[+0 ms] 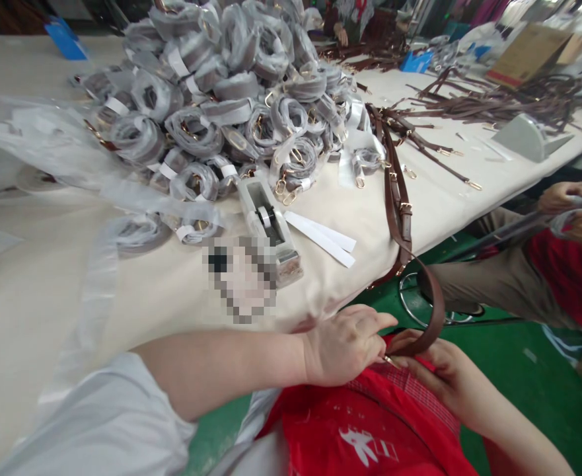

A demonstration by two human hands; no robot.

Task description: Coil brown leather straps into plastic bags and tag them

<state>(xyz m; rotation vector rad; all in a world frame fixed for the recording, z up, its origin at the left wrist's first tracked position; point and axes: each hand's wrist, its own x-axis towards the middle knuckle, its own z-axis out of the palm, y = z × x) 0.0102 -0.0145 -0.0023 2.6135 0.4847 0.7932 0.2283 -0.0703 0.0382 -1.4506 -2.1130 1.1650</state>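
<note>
A brown leather strap (434, 297) hangs off the table edge and curls up into my right hand (436, 370), whose fingers and thumb are closed on it. A small gold metal piece (391, 361) at the strap's end shows between my two hands. My left hand (345, 344) is closed at this metal end, with one finger stretched out; its fingertips are partly hidden. Both hands are over the red apron (350, 423) at my lap, just off the table. More brown straps with gold buckles (403, 218) hang over the edge beyond.
Coiled, plastic-wrapped straps (231, 86) form a large pile on the table (166, 284). A tape dispenser (265, 218) and white paper strips (320, 238) lie nearer. A second dispenser (533, 139), loose straps (513, 99) and a cardboard box (528, 53) are further right. A co-worker's hands (573, 205) work at the right.
</note>
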